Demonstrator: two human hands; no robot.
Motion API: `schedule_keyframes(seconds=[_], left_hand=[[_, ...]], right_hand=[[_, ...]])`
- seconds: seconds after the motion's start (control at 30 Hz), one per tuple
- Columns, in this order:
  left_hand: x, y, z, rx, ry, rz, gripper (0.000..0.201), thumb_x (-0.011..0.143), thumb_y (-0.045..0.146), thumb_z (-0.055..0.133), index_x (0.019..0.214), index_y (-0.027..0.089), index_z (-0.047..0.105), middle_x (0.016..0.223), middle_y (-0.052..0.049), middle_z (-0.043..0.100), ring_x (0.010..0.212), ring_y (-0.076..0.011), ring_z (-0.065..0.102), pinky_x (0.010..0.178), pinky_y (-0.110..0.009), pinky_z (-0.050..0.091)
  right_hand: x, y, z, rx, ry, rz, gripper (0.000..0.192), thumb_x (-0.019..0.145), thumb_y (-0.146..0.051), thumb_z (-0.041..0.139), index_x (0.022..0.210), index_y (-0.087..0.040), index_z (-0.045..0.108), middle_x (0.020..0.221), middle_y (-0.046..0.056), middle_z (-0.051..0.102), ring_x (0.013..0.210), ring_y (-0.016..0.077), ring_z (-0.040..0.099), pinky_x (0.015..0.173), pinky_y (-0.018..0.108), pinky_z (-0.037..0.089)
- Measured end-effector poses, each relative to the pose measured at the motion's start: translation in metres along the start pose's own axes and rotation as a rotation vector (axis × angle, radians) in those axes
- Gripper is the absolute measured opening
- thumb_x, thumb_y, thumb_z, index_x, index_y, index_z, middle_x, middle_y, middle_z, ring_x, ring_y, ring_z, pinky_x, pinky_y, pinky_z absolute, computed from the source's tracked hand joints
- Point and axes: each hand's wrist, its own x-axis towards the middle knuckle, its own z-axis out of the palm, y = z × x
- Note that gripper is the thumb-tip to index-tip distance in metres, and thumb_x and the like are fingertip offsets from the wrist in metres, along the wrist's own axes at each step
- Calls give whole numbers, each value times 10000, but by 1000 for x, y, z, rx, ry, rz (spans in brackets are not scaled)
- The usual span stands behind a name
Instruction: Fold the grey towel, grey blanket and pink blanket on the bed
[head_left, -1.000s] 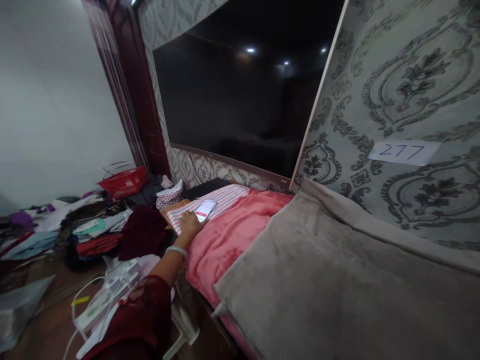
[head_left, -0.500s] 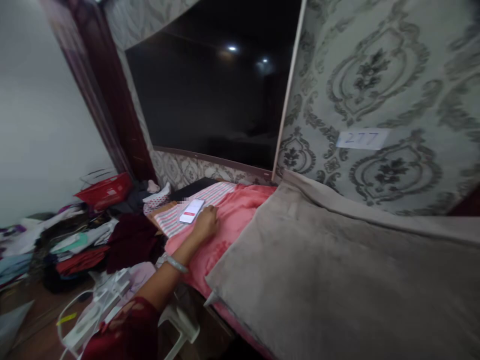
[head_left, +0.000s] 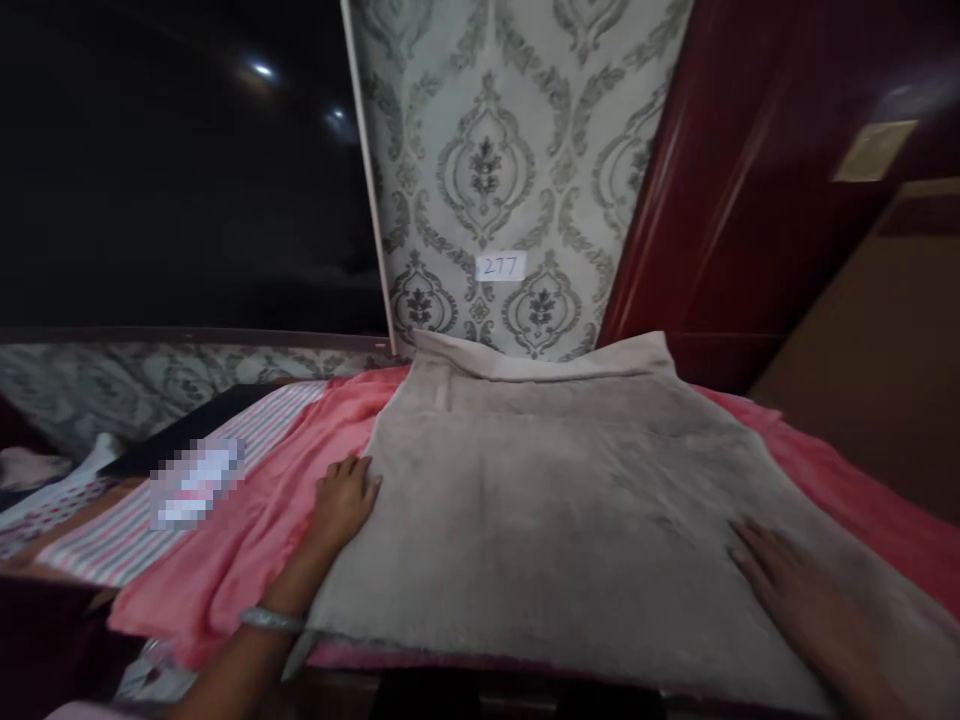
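Head view: your left hand [head_left: 343, 497] lies flat and open at the left edge of the grey blanket [head_left: 540, 500], on the pink sheet [head_left: 247, 545]. Your right hand [head_left: 795, 590] rests open on the blanket's right side, holding nothing. The blanket lies spread before you. A phone [head_left: 196, 483] sits further left.
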Motion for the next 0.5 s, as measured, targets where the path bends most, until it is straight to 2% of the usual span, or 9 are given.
schedule_keyframes(seconds=[0.2,0.33,0.43,0.5], left_hand=[[11,-9,2,20,58,76,539,918,399,313,1261,145,642,1267,-187,650,1123,-349,588,942,-486,481],[12,-9,3,-14,90,59,553,815,405,375,1206,143,666,1254,-193,657,1100,-381,591,890,-502,506],[16,-14,11,-47,118,69,560,781,458,384,1159,171,681,1195,-184,675,1095,-412,587,894,-534,505],[25,-27,24,-101,137,81,558,789,501,362,1106,181,692,1150,-189,684,1080,-434,590,882,-567,503]], right_hand=[[2,-31,-27,-65,-71,76,719,922,-547,182,1407,-202,586,1489,65,521,1401,313,436,1133,509,386],[2,-42,-36,-102,-129,110,630,960,-469,241,1438,-206,555,1530,53,470,1435,295,388,1143,513,362],[3,-47,-43,-108,-160,130,579,984,-427,275,1456,-215,534,1548,44,441,1449,286,366,1142,519,356],[6,-47,-50,-87,-194,126,553,985,-411,319,1456,-216,535,1544,49,445,1437,286,388,1138,511,361]])
